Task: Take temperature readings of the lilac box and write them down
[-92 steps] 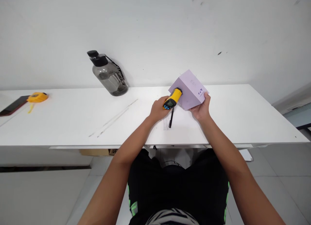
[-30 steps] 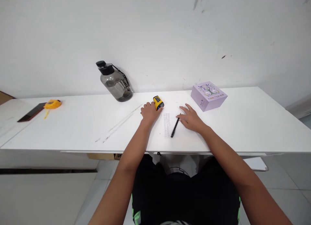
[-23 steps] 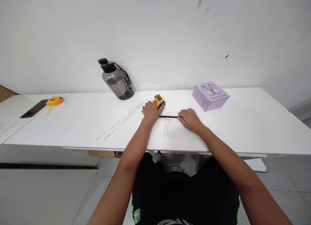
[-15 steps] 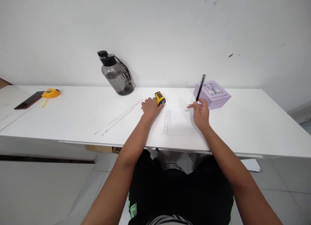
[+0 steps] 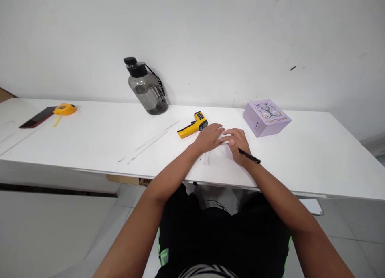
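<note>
Wall (image 5: 207,41): white, running along the back, scuffed with a few dark marks towards the upper right.
Floor (image 5: 345,224): grey tiles with thin joints, visible below at right.
Worktop (image 5: 303,158): white, long and narrow, set against the wall; streaked by diagonal grey scuffs left of centre, crossed by a seam at far left.
Bottle (image 5: 147,89): translucent grey, black-capped, near the wall.
Tea box (image 5: 267,121): lilac, at the back, right of both hands.
Left hand (image 5: 208,137): laid flat, fingers extended towards the other hand's fingertips.
Right hand (image 5: 240,144): pinching the black pen (image 5: 250,155), tip hard to make out.
Dark slab (image 5: 38,117): flat at far left, beside the yellow tape measure (image 5: 64,109).
Thermometer gun (image 5: 190,128): yellow and black, lying on its side just beyond the left hand.
Writing (image 5: 207,158): faint, below the left hand.
</note>
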A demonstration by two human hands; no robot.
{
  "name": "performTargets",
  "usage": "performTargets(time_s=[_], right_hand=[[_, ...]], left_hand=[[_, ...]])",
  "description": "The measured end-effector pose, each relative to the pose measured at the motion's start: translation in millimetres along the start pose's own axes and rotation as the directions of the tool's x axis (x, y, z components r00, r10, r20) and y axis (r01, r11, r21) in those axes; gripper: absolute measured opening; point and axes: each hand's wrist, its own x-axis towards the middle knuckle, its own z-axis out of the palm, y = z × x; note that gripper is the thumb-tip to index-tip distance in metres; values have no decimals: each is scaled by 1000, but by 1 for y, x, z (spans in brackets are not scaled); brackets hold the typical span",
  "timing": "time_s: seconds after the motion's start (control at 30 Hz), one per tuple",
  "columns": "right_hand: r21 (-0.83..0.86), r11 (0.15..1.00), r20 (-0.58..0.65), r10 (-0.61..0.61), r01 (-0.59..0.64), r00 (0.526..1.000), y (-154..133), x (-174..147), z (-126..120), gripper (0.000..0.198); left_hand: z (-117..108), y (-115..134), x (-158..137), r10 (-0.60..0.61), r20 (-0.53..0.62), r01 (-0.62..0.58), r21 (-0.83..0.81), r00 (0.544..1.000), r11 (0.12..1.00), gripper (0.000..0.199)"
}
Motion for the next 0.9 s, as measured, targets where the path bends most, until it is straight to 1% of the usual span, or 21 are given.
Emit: performTargets(time_s=[0.07, 0.1, 0.17, 0.23, 0.3, 0.37, 0.43, 0.47, 0.53, 0.6, 0.7, 0.8, 0.9], right_hand=[[99, 994, 61, 32, -38, 998, 1, -2, 3, 70], [180, 980, 105, 71, -89, 992, 2, -4, 5, 72], [342, 913, 210, 156, -222, 965, 5, -7, 8, 69], [421, 847, 287, 214, -324, 934, 4, -8, 12, 58], [387, 850, 329, 234, -357, 915, 1, -7, 16, 47], [269, 894, 372, 246, -358, 895, -3, -5, 20, 42], [151, 928, 375, 265, -341, 888, -6, -4, 23, 39], [118, 935, 352, 276, -335, 894, -7, -3, 25, 38], [104, 934, 290, 301, -343, 908, -7, -3, 27, 35], [125, 921, 252, 331, -370, 909, -5, -3, 28, 32], [135, 913, 272, 339, -384, 901, -2, -4, 28, 30], [116, 927, 297, 311, -357, 903, -2, -4, 28, 30], [108, 934, 288, 297, -339, 910, -2, -4, 29, 32]], left_hand=[[6, 2, 1, 51, 53, -48, -46, 997, 998, 43], [8, 2, 2, 57, 74, -53, -57, 996, 997, 44], [11, 1, 2, 60, 101, -55, -50, 993, 997, 47], [12, 0, 1, 60, 114, -57, -23, 992, 998, 53], [14, -1, 2, 47, 118, -47, -1, 992, 999, 56], [16, -2, 3, 16, 130, -17, 6, 991, 1000, 55], [18, -2, 4, -17, 146, 15, 8, 989, 1000, 53], [19, -3, 4, -27, 152, 26, 8, 988, 1000, 51], [19, -4, 4, -29, 157, 29, 8, 987, 1000, 49], [19, -5, 4, -23, 155, 23, 2, 988, 1000, 48], [17, -6, 4, -17, 159, 21, -26, 987, 999, 50], [16, -6, 5, -33, 160, 43, -64, 987, 997, 48], [16, -7, 5, -45, 158, 59, -84, 986, 995, 46]])
